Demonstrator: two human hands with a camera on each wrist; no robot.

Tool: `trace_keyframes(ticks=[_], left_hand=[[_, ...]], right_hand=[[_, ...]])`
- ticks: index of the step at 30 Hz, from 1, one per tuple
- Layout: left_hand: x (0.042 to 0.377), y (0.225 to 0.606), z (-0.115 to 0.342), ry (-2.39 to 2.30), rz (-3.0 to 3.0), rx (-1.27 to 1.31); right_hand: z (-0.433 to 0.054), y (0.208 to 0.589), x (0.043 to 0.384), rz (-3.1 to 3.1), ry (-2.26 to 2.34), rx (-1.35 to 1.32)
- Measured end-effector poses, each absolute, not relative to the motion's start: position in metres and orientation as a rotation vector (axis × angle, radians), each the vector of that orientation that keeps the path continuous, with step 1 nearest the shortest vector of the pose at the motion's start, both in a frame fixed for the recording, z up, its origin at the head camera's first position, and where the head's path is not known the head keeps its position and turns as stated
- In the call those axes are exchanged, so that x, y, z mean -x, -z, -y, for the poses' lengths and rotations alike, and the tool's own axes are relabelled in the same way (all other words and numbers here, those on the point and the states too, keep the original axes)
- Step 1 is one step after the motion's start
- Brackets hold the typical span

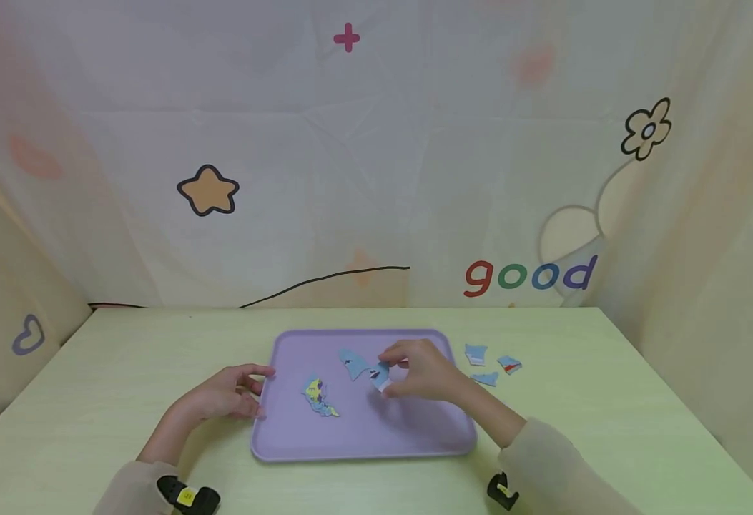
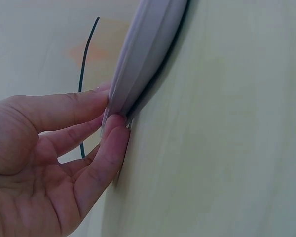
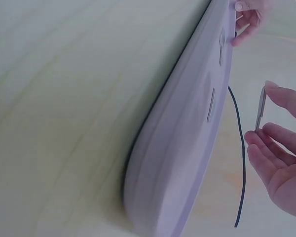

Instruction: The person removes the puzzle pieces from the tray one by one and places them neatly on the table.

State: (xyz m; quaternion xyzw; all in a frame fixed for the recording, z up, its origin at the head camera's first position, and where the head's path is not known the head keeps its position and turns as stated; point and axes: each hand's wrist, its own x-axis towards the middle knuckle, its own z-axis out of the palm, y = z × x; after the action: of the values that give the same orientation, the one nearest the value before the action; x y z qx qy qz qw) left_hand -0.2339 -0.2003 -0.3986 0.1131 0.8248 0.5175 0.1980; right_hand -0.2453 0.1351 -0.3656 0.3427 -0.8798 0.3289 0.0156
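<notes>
Between the thumb and fingertips of my right hand (image 1: 424, 372) a blue puzzle piece (image 1: 378, 375) is pinched, lifted above the purple tray (image 1: 363, 447). Seen edge-on in the right wrist view, that piece (image 3: 261, 108) looks thin and flat, apart from the tray. My left hand (image 2: 59, 153) pinches the tray's left rim (image 2: 138, 64) between thumb and fingers. On the tray, another blue puzzle piece (image 1: 353, 364) lies just left of the held one. A blue-and-yellow cluster (image 1: 320, 398), seemingly joined puzzle pieces, lies on its left half.
Right of the tray, on the pale wooden table (image 1: 608, 429), lie three loose puzzle pieces: one blue and white (image 1: 475, 355), one with red (image 1: 509, 365), one blue (image 1: 485, 378). A printed curtain (image 1: 376, 179) hangs behind the table and along its sides.
</notes>
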Motion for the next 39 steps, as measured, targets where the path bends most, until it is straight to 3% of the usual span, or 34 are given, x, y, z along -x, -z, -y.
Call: trace_keyframes(ticks=[22,39], left_hand=[[0.234,0.400,0.201,-1.445,-2.311,-0.316],[0.234,0.399,0.200,-1.455,-2.301,-0.315]], right_hand=[[-0.224,0.357,0.231,2.792,-1.056,-0.859],[-0.287,0.371,0.221,2.839,-1.005,-0.691]])
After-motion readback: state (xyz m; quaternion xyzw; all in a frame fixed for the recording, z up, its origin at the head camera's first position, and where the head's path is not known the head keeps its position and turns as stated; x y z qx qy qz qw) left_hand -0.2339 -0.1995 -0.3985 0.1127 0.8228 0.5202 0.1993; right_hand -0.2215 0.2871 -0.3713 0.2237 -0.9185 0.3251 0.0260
